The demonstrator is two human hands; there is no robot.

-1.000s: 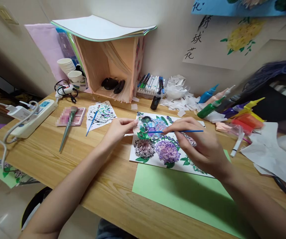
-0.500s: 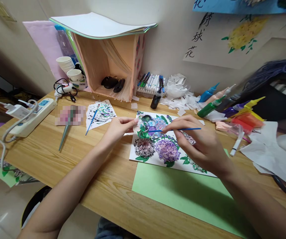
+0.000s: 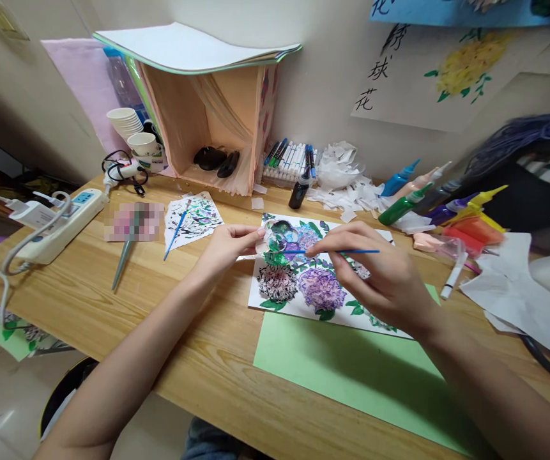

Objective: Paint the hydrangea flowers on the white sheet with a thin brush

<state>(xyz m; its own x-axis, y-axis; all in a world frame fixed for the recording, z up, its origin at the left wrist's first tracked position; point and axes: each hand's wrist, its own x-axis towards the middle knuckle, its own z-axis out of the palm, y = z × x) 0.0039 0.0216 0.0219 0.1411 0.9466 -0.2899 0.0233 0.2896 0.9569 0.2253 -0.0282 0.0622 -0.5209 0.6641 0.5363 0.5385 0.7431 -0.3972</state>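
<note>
Paper in pale green [image 3: 336,374] lies nearest, along the front of the wooden table [image 3: 193,377], overlapped by a white sheet [image 3: 297,306] covered in textured flowers and green leaves. Over that sheet, the right hand [image 3: 375,268] has thumb and fingers closed on a slim blue brush [image 3: 363,251], held nearly level with its tip at the green paint of a palette [image 3: 277,244]; whether it touches, I cannot tell. The left hand [image 3: 231,246] pinches the palette's left edge, above the sheet's upper left part. Farther left, a second brush [image 3: 177,233] rests on a paint-streaked scrap [image 3: 205,220]. Beyond the sheet stands a black bottle [image 3: 298,193], with markers [image 3: 296,160] behind it and a pink box [image 3: 170,121] to their left
</note>
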